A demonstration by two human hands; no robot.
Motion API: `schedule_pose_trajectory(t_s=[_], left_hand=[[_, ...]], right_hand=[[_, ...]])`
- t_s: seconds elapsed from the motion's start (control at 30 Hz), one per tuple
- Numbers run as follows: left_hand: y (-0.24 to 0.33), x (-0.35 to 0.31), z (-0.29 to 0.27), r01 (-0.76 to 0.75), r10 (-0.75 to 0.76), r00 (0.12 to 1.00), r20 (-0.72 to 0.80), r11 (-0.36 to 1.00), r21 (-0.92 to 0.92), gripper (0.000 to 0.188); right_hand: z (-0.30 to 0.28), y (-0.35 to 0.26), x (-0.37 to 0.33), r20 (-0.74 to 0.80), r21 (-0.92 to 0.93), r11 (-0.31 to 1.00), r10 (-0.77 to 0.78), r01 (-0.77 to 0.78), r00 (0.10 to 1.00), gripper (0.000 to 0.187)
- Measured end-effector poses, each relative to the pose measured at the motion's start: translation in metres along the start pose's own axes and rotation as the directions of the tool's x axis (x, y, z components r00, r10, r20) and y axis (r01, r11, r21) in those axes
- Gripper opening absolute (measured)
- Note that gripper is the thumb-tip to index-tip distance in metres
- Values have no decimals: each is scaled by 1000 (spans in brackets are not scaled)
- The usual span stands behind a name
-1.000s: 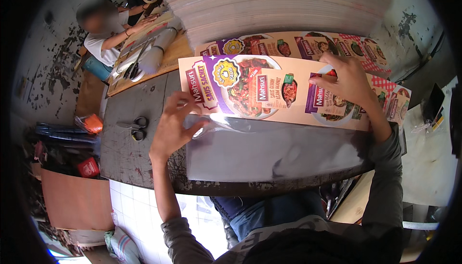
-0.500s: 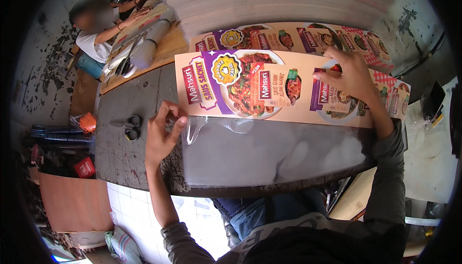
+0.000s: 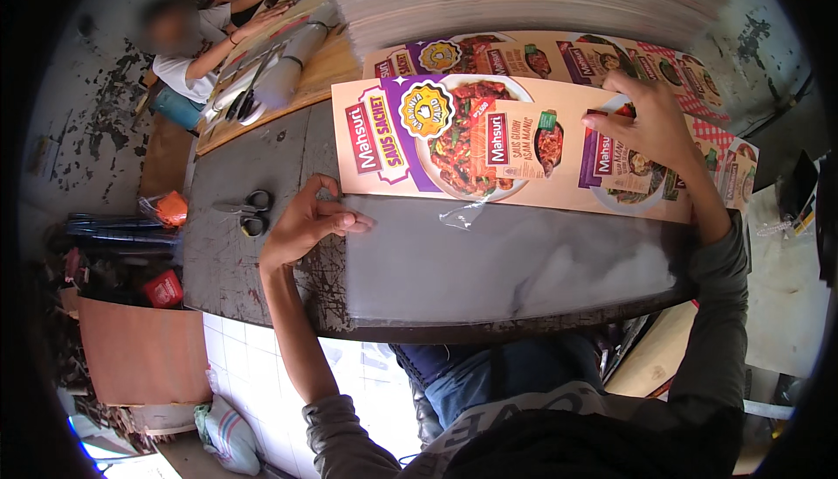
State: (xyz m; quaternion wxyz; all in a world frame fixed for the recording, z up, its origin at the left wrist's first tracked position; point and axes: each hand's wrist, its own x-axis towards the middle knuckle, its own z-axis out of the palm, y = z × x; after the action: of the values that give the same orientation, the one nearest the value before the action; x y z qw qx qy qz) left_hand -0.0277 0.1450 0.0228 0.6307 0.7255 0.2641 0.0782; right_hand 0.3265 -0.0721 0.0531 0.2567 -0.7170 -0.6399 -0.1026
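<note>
scissors (image 3: 247, 212) on table (image 3: 223, 256). left hand (image 3: 312, 224): fingers curled, thumb over film (image 3: 515, 256) corner; can't tell if pinching. card (image 3: 567, 134) just beyond it: red label (image 3: 364, 137), white lettering, yellow badge (image 3: 427, 110). right hand (image 3: 646, 121) on card's right part, thumb and index apart, grip unclear.

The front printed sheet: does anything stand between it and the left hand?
Nothing visible does: the left hand is beside the lower left corner of the front printed sheet, at the clear plastic. The scissors lie farther left, out of the way.
</note>
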Motion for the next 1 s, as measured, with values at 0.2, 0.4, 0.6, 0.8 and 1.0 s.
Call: schedule_pose_trajectory(t_s=[0.2, 0.4, 0.6, 0.8, 1.0], left_hand=[[1, 1, 1, 62, -62, 997, -47, 998, -10, 24], [1, 2, 2, 59, -62, 997, -54, 997, -46, 24], [4, 1, 4, 78, -78, 994, -79, 997, -1, 24], [-1, 2, 4, 42, -48, 995, -82, 997, -65, 30], [-1, 3, 3, 67, -70, 994, -82, 997, -36, 26]], right_hand=[[-2, 4, 6, 15, 60, 998, -30, 29, 999, 34], [-2, 5, 3, 20, 5, 999, -32, 32, 999, 34], [-2, 5, 2, 18, -6, 1000, -20, 20, 1000, 34], [1, 5, 1, -29, -10, 996, -86, 86, 996, 37], [-3, 7, -1, -9, -28, 997, -75, 75, 997, 35]])
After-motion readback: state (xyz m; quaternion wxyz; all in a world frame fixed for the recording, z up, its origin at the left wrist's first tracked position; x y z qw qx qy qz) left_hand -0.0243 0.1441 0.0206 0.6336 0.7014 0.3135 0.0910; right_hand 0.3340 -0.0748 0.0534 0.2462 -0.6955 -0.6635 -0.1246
